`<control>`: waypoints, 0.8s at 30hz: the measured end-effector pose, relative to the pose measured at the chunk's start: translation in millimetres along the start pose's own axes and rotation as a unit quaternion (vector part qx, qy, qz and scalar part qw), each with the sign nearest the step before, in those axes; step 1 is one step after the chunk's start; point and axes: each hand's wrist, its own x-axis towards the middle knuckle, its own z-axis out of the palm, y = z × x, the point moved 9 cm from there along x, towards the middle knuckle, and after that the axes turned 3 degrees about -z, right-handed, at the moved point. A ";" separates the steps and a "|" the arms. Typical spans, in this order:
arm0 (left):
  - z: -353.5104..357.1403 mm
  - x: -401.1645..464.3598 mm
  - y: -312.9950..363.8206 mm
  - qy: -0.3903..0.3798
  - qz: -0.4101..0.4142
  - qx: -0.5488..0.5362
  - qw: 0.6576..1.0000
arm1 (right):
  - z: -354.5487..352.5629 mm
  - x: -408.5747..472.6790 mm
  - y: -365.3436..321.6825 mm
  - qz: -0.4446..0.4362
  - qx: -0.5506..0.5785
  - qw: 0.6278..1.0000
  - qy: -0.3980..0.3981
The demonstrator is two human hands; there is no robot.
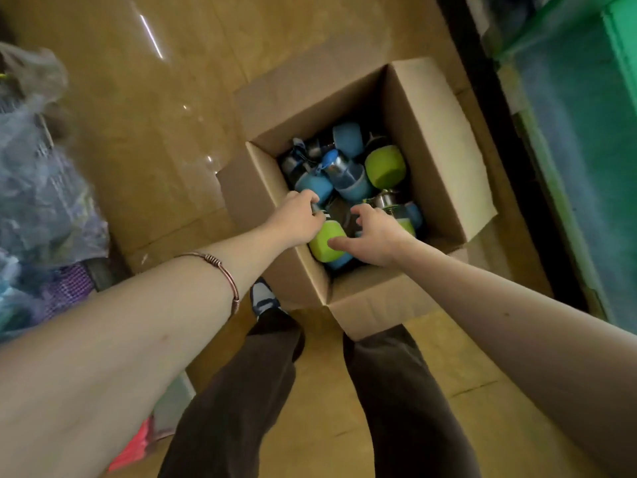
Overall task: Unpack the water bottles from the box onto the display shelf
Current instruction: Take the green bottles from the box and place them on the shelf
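Box (437,139): plain brown cardboard. Bottles inside: lime-green base (384,166) at far right; lime-green base (325,241) near front; sky-blue base (348,139) at back; sky-blue base (313,188) at left; silvery metal necks (387,199), blue cap (329,157). Floor (155,125): glossy tan-brown, white light streaks. Trousers (248,391): dark brown. Shoe (263,296): pale grey-blue, dark trim. Bracelet (225,274): coppery, reddish. Bags (38,174) at left: translucent bluish-grey, purple below. Shelf (582,139) at right: green-teal. Pink-red patch (136,446) at lower left, blurred.
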 end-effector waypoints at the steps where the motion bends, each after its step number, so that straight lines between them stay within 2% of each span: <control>1: 11.0 12.5 -4.0 -0.006 -0.012 0.003 1.000 | 8.2 11.4 10.1 0.004 0.000 1.000 -0.004; 7: 54.6 78.7 -32.8 -0.001 -0.059 0.026 0.998 | 45.9 66.6 57.4 0.035 0.036 0.999 -0.006; 18: 96.4 151.8 -61.6 0.016 -0.166 -0.082 0.983 | 108.6 128.3 100.6 0.076 0.121 0.989 0.021; 24: 110.3 161.3 -59.5 0.016 -0.166 0.002 0.986 | 129.1 149.8 102.0 0.098 0.156 0.983 0.020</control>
